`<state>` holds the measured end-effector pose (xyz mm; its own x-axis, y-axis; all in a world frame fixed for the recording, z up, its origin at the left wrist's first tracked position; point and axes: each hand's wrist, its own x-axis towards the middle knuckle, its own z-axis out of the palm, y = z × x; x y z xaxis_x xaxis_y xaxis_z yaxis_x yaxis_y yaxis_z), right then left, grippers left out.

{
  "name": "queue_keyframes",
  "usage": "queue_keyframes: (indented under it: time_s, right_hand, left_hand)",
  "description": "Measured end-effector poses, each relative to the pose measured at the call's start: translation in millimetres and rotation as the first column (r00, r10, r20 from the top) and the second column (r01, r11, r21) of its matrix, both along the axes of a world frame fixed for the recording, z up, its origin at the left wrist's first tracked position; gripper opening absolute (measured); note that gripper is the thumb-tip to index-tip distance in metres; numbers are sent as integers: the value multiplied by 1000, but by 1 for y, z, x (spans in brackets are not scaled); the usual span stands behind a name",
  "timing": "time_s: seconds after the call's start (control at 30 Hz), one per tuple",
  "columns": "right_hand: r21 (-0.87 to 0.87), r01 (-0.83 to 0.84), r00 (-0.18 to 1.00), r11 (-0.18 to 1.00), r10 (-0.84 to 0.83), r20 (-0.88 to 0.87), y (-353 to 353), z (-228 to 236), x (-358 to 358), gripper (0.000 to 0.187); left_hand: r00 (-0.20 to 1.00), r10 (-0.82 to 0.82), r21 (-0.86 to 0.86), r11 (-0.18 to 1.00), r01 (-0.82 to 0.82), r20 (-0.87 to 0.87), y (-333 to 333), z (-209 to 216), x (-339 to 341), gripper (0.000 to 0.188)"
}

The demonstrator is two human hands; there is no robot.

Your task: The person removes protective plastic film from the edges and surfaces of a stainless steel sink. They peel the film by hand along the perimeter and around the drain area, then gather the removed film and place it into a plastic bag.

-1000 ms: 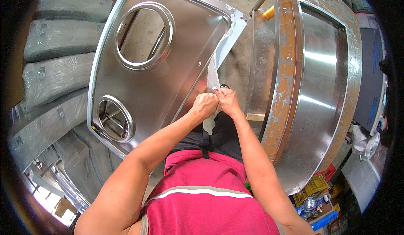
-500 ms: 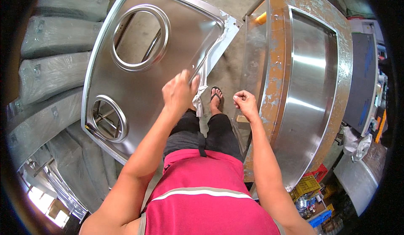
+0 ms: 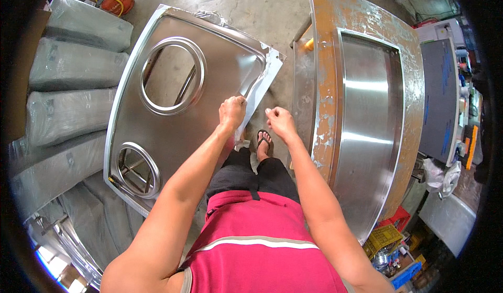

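Note:
A large stainless steel panel (image 3: 209, 88) with two round, rimmed holes lies before me on the left. Its right edge is bordered by a pale strip with peeled film (image 3: 262, 78). My left hand (image 3: 232, 112) is closed at that edge, low over the panel; whatever its fingers grip, if anything, is hidden. To its right, my right hand (image 3: 280, 121) is pinched in the air over the gap beside the panel. Nothing can be made out between its fingertips. A crumpled whitish piece (image 3: 242, 143) shows beneath the left hand, near my knee.
Wrapped grey bundles (image 3: 73, 117) are stacked at the left. On the right stands a worn brown table (image 3: 327, 83) bearing a recessed steel panel (image 3: 367, 115). A yellow crate (image 3: 382, 239) sits at lower right, an orange-red object (image 3: 116, 0) at far left. My sandalled foot (image 3: 263, 141) is between panel and table.
My hands have come closer together, the right moving left and the left slightly right and down. The crumpled film hanging beside my left hand has dropped from there. The whole view has shifted.

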<state>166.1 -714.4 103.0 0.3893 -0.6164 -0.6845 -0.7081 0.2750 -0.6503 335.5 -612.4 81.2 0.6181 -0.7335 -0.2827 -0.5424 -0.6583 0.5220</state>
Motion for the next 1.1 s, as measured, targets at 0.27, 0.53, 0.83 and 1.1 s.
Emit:
queue_keyframes:
  time_s: [0.27, 0.53, 0.83, 1.1]
  right_hand:
    - [-146, -315, 860, 938, 217, -462, -30, -16, 106, 63]
    - [-412, -447, 894, 794, 387, -225, -24, -53, 82, 42]
    - [-357, -314, 933, 880, 355, 52, -38, -45, 43, 39]
    - [-353, -399, 906, 846, 424, -6, -60, -43, 14, 41]
  left_hand:
    - [1000, 7, -70, 998, -7, 3, 2, -10, -17, 16]
    - [997, 14, -177, 984, -1, 70, -6, -10, -45, 6]
    - [996, -6, -170, 985, 22, 92, -17, -5, -73, 4]
    - [999, -15, -240, 971, 26, 46, -29, -25, -112, 22]
